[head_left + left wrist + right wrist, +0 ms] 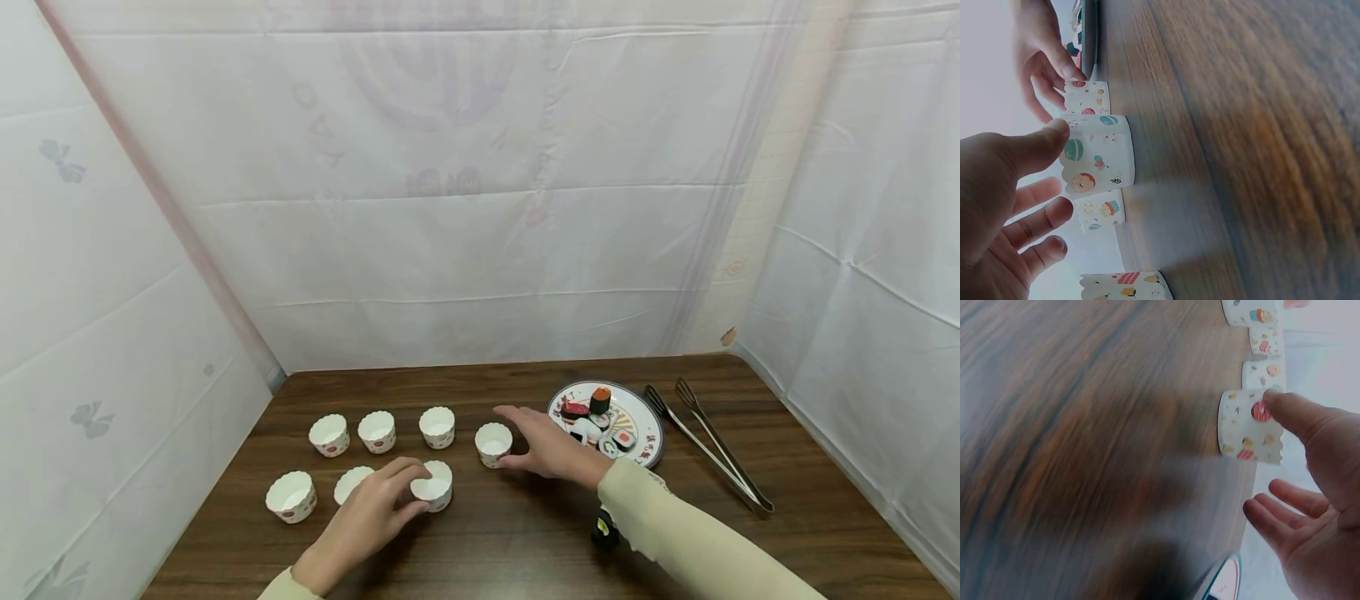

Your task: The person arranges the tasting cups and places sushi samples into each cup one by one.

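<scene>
My left hand point(381, 505) is at a white scalloped paper baking cup point(432, 487) in the front row. Its thumb tip lies at the rim, with loosely bent fingers spread apart, as the left wrist view shows. The cup stands upright and bears macaron prints. My right hand point(553, 446) reaches to another baking cup point(493, 447) at the right end of the back row. Here the thumb point(1294, 412) overlaps the printed side near the rim, while the fingers stretch out away from the wall. Part of a front-row baking cup point(351, 482) is hidden behind my left hand.
More baking cups point(329, 436) stand in two rows on the left of the brown wooden table point(510, 554). A round plate point(651, 425) with several sushi pieces lies right, beside metal tongs point(712, 450). A dark sushi piece point(604, 530) sits by my right sleeve.
</scene>
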`<state>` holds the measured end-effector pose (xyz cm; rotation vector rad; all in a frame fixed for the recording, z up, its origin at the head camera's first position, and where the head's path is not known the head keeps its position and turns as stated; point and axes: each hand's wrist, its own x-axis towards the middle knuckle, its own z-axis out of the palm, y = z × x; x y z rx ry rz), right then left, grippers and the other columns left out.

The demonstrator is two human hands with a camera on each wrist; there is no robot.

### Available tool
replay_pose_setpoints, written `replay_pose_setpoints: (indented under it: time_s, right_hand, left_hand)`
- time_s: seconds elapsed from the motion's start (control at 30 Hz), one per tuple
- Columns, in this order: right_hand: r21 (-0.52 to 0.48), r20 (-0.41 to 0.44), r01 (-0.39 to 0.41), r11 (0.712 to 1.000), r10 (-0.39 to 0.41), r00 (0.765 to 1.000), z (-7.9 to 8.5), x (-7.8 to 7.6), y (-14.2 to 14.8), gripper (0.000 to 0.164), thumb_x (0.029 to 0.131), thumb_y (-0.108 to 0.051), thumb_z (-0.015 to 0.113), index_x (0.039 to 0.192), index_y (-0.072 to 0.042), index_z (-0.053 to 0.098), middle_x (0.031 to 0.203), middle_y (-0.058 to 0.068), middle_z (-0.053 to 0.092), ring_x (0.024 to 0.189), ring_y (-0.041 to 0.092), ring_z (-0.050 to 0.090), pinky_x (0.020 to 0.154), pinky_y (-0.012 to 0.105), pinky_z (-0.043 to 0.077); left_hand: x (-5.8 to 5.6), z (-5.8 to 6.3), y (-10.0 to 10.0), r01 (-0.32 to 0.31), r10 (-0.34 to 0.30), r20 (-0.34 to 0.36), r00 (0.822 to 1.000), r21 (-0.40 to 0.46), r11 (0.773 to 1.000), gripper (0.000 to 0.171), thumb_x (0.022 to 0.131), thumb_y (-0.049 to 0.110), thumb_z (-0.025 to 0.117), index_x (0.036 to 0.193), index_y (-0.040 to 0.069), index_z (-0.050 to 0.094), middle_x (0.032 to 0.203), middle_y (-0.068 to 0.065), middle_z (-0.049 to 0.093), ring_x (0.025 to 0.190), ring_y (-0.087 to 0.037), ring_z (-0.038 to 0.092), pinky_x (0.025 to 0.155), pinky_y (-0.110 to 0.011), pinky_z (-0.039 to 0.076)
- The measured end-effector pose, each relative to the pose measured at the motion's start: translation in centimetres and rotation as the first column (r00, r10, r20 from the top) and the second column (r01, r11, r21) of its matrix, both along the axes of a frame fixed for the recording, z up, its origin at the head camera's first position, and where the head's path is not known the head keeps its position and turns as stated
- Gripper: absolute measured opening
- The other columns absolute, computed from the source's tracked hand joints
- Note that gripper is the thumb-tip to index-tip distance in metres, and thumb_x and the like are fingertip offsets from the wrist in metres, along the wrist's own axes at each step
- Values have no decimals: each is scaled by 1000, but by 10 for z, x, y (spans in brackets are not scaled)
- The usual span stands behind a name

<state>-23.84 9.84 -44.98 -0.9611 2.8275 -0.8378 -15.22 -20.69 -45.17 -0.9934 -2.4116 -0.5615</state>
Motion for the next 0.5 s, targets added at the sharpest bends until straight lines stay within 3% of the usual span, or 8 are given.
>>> replay_pose_setpoints:
  time_s: [0.17, 0.5]
  right_hand:
    - [-15, -71, 11, 1000, -12, 997, 1, 3, 13, 74, 93, -40, 78, 154, -13, 46, 150, 10, 52, 138, 33, 50, 108, 55, 44]
    - [-74, -213, 37, 997, -52, 976, 2, 5, 42, 65, 94, -32, 78, 151, -14, 50, 146, 8, 56, 134, 28, 53, 106, 51, 47]
  left_hand:
    - [1, -1, -3, -8, 8, -6, 1000, 46, 999, 47, 72, 12, 94, 113, 8, 71, 113, 1, 68, 69, 1, 51, 61, -10, 41]
    - [4, 2, -11, 8, -4, -27, 1000, 135, 991, 47, 73, 7, 93, 114, 8, 71, 114, -1, 67, 65, -2, 51, 61, -8, 39]
